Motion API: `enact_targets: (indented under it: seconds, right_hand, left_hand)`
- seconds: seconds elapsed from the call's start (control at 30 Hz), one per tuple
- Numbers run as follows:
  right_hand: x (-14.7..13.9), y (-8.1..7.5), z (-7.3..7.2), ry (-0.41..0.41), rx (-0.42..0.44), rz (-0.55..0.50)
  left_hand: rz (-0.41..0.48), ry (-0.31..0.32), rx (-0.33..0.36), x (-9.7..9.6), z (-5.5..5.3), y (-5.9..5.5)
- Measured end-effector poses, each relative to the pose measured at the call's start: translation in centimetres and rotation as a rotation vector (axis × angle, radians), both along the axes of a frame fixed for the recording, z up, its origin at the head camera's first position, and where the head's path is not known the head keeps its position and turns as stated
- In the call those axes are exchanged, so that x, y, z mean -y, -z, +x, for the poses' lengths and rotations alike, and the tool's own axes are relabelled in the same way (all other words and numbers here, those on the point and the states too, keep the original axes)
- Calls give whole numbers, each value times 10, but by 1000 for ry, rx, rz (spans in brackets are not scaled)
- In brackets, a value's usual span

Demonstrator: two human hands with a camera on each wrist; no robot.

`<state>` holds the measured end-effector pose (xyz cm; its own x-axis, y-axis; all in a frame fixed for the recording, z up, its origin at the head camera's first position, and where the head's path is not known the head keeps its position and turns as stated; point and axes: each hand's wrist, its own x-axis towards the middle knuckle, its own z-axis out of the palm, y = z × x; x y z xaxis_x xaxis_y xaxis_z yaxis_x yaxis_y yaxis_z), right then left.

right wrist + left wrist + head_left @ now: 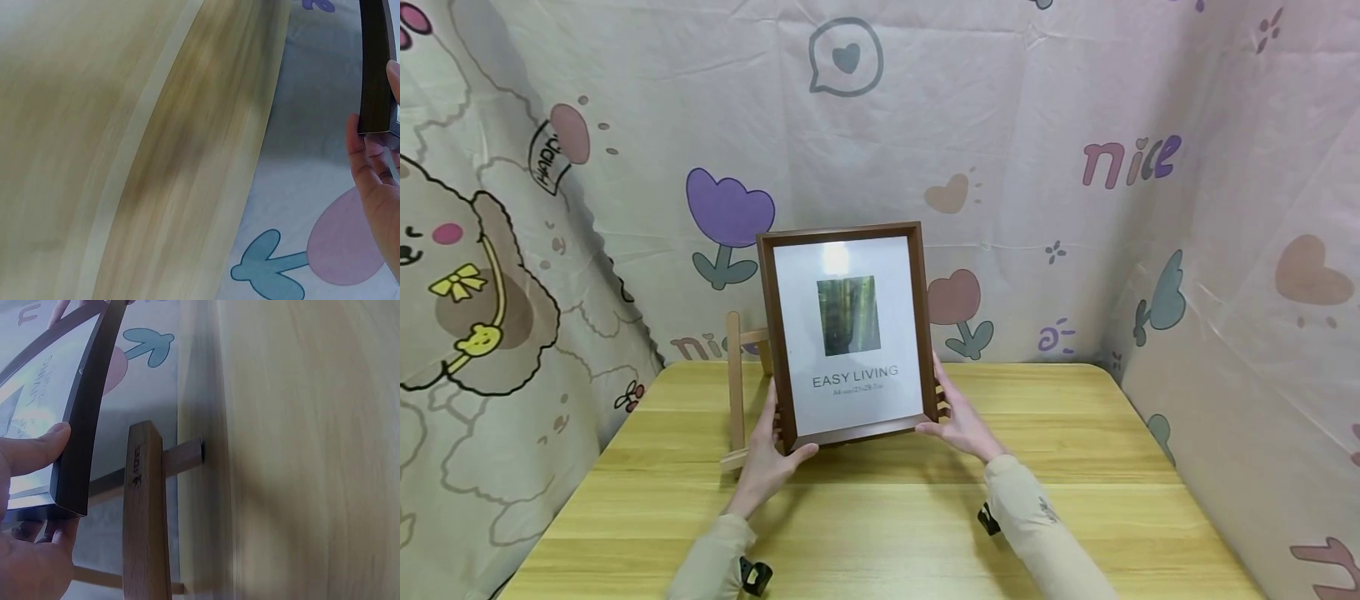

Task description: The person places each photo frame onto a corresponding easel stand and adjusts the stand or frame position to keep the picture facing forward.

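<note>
A brown picture frame (850, 333) with a white insert reading "EASY LIVING" and a small green picture is held up, slightly tilted, over the table. My left hand (767, 467) grips its lower left corner, thumb on the front and fingers behind and below. At the lower right corner my right hand (958, 421) holds it the same way. A wooden easel (735, 383) stands behind and left of the frame, partly hidden by it. In the left wrist view the easel's post (145, 512) rises close beside the frame's edge (87, 419).
The light wood table (1037, 467) spreads out below both arms. A printed cloth (1000, 108) hangs behind it and along both sides. Dark wrist cameras are strapped under the sleeves, the left one (754, 575) low near the tabletop.
</note>
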<state>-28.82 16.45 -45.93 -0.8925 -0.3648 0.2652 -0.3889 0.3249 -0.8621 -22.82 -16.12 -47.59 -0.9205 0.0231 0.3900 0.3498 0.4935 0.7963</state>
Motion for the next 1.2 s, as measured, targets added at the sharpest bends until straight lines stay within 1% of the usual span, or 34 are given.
enact_targets:
  seconds: [0.07,0.2,0.3,0.4,0.53,0.77,0.93,1.1,1.2]
  right_hand:
    - [4,-7,3,-16,5,4]
    - [13,-9,2,-26,9,2]
    - [17,1,-6,-17,-14,6]
    - [21,1,-8,-22,-31,2]
    - [26,0,-9,-32,-41,5]
    - [38,0,-12,-36,-71,42]
    - [47,0,-12,-35,-94,68]
    - [55,1,-14,-39,-96,75]
    - [59,2,-15,-38,-113,90]
  left_hand:
    - [-4,-7,7,3,1,-1]
    - [-21,-38,-7,9,3,-2]
    - [-33,-57,-26,13,3,-1]
    - [-30,-57,-23,17,5,-3]
    - [-24,-51,-2,22,7,-5]
    - [-27,-66,12,33,9,-6]
    - [-32,-88,-1,42,11,-4]
    - [1,-80,-31,49,13,-3]
    - [12,-78,-38,52,14,-4]
